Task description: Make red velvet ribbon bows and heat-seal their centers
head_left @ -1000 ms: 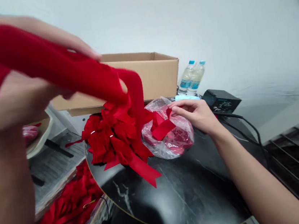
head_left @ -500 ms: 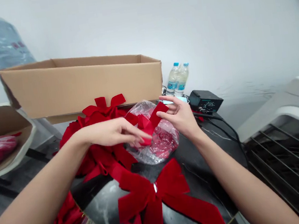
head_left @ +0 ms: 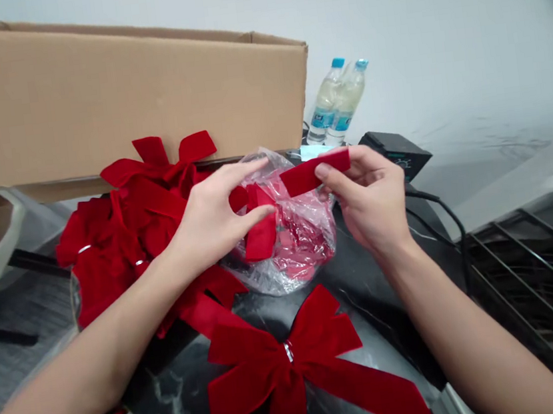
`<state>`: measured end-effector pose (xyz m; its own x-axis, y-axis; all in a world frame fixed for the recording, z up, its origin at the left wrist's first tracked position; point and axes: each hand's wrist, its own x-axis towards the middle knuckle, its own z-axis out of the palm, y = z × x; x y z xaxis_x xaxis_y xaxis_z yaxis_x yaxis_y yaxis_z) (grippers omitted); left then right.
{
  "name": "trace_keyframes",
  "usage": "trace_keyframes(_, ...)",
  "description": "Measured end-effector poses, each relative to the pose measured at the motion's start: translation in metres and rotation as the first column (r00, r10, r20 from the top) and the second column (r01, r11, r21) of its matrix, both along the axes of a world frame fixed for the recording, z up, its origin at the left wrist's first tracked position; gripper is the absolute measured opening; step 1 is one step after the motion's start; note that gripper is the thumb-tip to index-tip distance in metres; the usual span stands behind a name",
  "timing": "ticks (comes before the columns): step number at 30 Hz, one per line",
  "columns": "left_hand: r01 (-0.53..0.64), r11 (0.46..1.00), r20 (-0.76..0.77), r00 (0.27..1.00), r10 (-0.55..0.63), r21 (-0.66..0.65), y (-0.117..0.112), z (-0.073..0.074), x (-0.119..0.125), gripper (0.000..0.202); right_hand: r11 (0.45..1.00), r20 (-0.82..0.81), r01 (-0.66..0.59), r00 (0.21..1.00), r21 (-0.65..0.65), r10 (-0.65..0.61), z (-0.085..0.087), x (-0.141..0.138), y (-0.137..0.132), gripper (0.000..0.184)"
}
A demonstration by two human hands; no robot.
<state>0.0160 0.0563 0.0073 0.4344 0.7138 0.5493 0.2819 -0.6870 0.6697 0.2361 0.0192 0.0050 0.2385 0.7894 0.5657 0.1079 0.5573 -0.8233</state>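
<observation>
My right hand (head_left: 370,195) is shut on a short red velvet strip (head_left: 313,173), pinching it between thumb and fingers. My left hand (head_left: 211,215) grips a folded red velvet piece (head_left: 261,232) above a clear plastic bag (head_left: 305,237) holding red material. I cannot tell whether the strip and piece are joined. Left of my left hand lies a heap of red velvet bows (head_left: 123,232). A large red velvet bow (head_left: 285,360) with a silver band lies below my hands, on a black marble table (head_left: 174,401).
A cardboard box (head_left: 107,100) stands behind the table. Two plastic water bottles (head_left: 337,102) and a black control unit (head_left: 395,152) with a cable stand at the back right. A dark metal rack (head_left: 532,283) lies to the right.
The large bow went from my raised left hand onto the table front. My hands now grip the red velvet, with the strip pulled right, and the view has shifted closer and lower.
</observation>
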Motion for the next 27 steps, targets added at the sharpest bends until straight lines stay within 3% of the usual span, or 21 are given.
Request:
trace_keyframes(2,0.082,0.988,0.117,0.991,-0.067,-0.133,-0.007,0.002,0.001,0.072,0.992,0.004,-0.118,0.993,-0.042,0.118,-0.001,-0.009,-0.006,0.011)
trace_keyframes(6,0.27,0.857,0.263,0.951,-0.165,-0.439,-0.017,0.001,0.005,0.046,0.978,0.028,-0.206,0.978,-0.041,0.207,0.003,-0.02,-0.014,0.013)
trace_keyframes(10,0.357,0.805,0.464,0.878,-0.116,-0.474,-0.021,-0.001,0.005,0.024,0.977,0.208,-0.207,0.954,-0.056,0.214,0.013,-0.011,-0.016,0.014)
trace_keyframes(13,0.325,0.832,0.484,0.872,-0.079,-0.449,-0.023,0.002,0.006,0.014,0.97,0.253,-0.231,0.936,-0.083,0.244,0.011,-0.002,-0.02,0.017)
trace_keyframes(18,0.114,0.927,0.32,0.948,0.007,-0.357,-0.024,0.002,0.007,0.006,0.961,0.186,-0.249,0.945,-0.119,0.268,-0.003,-0.001,-0.032,0.02)
trace_keyframes(24,0.165,0.916,0.362,0.932,-0.023,-0.366,-0.026,-0.001,0.011,0.036,0.991,0.224,-0.109,0.967,-0.074,0.123,-0.008,-0.008,-0.037,0.013)
trace_keyframes(27,0.158,0.921,0.341,0.94,-0.03,-0.355,-0.026,-0.001,0.011,0.02,0.993,0.217,-0.094,0.97,-0.072,0.108,-0.008,-0.007,-0.036,0.018)
